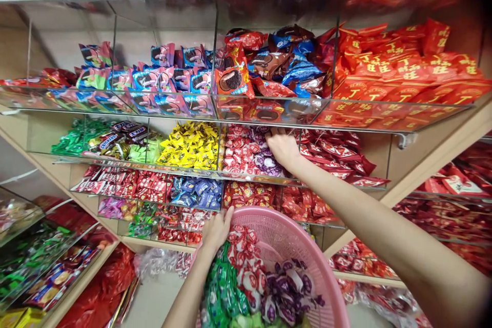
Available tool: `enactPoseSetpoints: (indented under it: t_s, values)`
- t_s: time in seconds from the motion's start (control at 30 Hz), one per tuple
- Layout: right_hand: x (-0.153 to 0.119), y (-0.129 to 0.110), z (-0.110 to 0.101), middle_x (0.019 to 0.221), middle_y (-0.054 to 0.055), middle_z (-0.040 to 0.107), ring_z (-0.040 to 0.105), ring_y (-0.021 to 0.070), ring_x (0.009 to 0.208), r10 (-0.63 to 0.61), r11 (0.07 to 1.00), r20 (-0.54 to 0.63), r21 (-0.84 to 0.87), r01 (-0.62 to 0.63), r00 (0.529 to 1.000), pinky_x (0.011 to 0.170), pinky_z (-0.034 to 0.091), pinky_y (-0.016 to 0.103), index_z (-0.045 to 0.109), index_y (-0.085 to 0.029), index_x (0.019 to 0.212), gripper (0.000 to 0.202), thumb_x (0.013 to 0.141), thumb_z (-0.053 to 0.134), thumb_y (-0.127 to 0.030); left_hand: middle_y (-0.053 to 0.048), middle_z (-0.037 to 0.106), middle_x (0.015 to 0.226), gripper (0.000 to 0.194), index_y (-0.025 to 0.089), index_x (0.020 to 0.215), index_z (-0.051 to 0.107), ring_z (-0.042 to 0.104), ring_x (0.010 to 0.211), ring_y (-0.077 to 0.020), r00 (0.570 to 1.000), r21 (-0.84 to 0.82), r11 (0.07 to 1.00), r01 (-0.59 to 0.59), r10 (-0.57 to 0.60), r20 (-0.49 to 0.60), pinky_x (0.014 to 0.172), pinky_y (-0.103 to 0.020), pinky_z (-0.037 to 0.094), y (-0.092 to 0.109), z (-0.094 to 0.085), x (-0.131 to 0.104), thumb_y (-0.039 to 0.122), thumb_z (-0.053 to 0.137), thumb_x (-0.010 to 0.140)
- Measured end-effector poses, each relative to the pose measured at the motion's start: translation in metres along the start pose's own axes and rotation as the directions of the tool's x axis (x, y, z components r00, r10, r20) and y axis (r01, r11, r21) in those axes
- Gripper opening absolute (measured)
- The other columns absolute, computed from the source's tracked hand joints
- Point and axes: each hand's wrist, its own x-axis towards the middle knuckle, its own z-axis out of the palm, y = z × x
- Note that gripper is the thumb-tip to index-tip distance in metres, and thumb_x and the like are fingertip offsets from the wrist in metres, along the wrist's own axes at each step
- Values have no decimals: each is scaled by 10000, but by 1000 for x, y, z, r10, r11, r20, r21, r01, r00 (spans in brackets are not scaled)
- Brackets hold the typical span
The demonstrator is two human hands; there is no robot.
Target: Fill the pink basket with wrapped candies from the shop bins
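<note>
My left hand [218,229] grips the rim of a pink plastic basket [323,261] at the bottom centre. Green-wrapped candies [222,287], red-and-white candies [248,261] and purple-and-white candies [288,287] lie inside it, with some light green ones at the bottom edge. My right hand [282,147] reaches into a clear shelf compartment, over purple candies [266,163] beside red-and-white ones [238,151]. Its fingers are bent down into the purple candies, and their tips are hidden.
Yellow candies [190,146] fill the compartment to the left, red packets [334,156] the one to the right. A clear shelf edge [246,123] runs above my right hand. Blue candies [197,192] sit lower. Side shelves flank the unit.
</note>
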Motion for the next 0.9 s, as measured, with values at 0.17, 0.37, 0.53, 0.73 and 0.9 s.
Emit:
enactPoseSetpoints:
  t_s: [0.17, 0.37, 0.53, 0.73, 0.9]
  values:
    - [-2, 0, 5, 1056, 204, 605, 583, 261, 953, -22, 1000, -48, -6, 22, 999, 661, 427, 286, 608, -93, 1007, 285, 894, 347, -95, -126, 681, 1014, 752, 240, 1062, 627, 619, 968, -308, 1000, 7, 1000, -20, 20, -9, 824, -411, 426, -1, 2, 1, 673, 52, 841]
    - [-4, -2, 3, 1035, 199, 594, 554, 261, 944, -29, 1000, -83, -7, 28, 996, 646, 407, 295, 603, -88, 985, 278, 889, 342, -74, -121, 680, 1020, 761, 245, 1095, 621, 620, 965, -295, 1000, 9, 1000, -3, 3, -7, 814, -399, 431, 0, 1, 0, 684, 56, 835]
    - [-32, -5, -14, 952, 172, 594, 522, 251, 885, -81, 996, -197, 14, 86, 977, 667, 393, 319, 584, -79, 974, 248, 890, 351, -85, -109, 689, 995, 749, 252, 1071, 629, 629, 940, -290, 1000, 28, 999, -16, 16, -14, 806, -392, 430, 1, 1, 0, 673, 53, 843]
    - [-120, -25, -21, 982, 102, 599, 497, 212, 890, -252, 832, -284, 424, 358, 925, 769, 390, 337, 565, -132, 1055, 222, 919, 407, -207, -116, 687, 995, 746, 240, 1031, 634, 628, 939, -288, 1000, 46, 999, -18, 18, -4, 784, -374, 432, 2, -1, 0, 665, 49, 848]
    - [-200, -59, 18, 901, 30, 616, 536, 155, 837, -499, 366, -43, 895, 256, 866, 772, 414, 270, 574, -195, 1002, 150, 869, 509, -216, -116, 686, 986, 727, 232, 1019, 634, 628, 937, -278, 1000, 59, 998, -19, 18, 2, 777, -362, 432, 3, -1, -1, 654, 65, 857]
